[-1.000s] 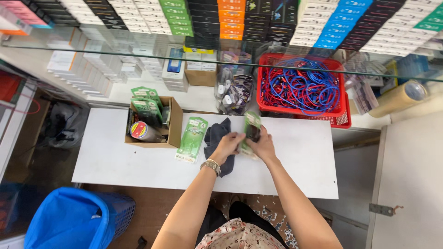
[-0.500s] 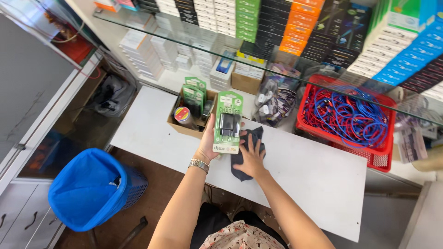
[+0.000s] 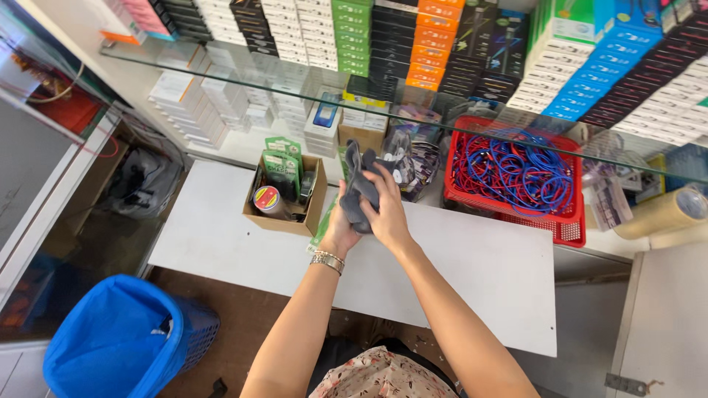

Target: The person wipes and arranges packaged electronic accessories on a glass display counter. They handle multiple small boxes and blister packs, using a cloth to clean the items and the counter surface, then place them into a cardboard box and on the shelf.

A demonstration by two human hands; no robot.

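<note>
2 hands (image 3: 365,214), 1 cloth (image 3: 359,193), 1 basket (image 3: 571,225).

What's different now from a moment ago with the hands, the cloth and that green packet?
The right hand has lifted the dark grey cloth off the white table and now presses it against the green packet. The left hand has kept hold of the packet, now mostly hidden behind the hands. The cardboard box, red basket and blue bin stayed put.

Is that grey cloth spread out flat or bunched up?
Bunched up: the grey cloth is crumpled between the left hand and right hand, lifted above the white table.
</note>
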